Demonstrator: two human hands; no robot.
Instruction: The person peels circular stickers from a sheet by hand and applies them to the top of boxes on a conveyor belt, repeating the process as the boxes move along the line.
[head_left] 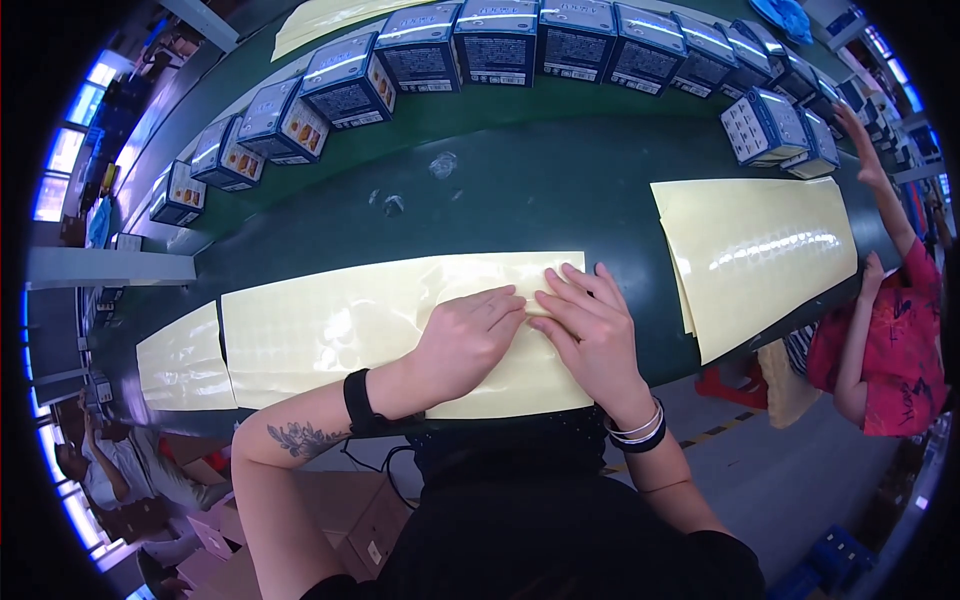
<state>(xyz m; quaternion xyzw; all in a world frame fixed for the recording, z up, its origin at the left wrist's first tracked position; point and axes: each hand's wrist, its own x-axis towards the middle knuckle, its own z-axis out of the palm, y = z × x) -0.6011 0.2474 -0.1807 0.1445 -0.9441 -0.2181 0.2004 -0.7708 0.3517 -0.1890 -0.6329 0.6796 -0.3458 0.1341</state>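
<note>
A pale yellow glossy sheet (330, 325), marked with faint rows of round shapes like clear seal stickers, lies on the dark green table before me. My left hand (468, 338) rests on its right part, fingers bent and pressed together at the tips. Whatever those fingertips pinch is too small or hidden to make out. My right hand (592, 325) lies just beside it with fingers spread over the sheet's right end. Its thumb points toward the left fingertips, and nothing is visible in its grasp.
Blue printed boxes (497, 45) stand in a curved row along the far side. More yellow sheets (770, 250) lie stacked at right, and another sheet (183, 365) at left. A co-worker in a red top (890, 350) is at the right edge. Clear plastic scraps (442, 163) dot the tabletop.
</note>
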